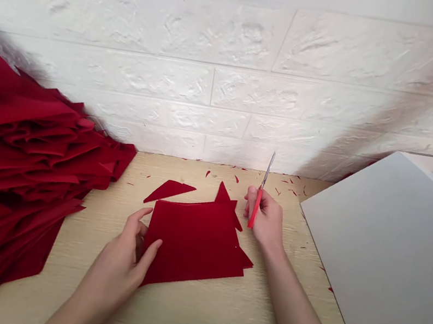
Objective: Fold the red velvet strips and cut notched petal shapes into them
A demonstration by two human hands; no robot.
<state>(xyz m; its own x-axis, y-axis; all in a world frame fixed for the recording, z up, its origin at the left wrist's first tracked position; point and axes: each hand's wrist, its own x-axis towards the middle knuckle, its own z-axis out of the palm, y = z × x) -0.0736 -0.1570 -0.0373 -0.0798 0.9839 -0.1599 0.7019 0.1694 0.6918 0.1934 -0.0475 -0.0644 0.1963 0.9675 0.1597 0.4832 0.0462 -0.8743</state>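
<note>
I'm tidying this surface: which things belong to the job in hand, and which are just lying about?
In the job:
- scissors, in the right hand
- large red piece, under the left thumb
- probably the red pile

Lying about:
- small red scraps
- pale grey panel

The left hand (124,252) grips the red sheet (194,247) on the table (193,321), with a scrap (170,191) just behind that sheet, scissors (255,210) in the right hand (268,220) to its right, and a red heap (24,168) to its left.
</note>
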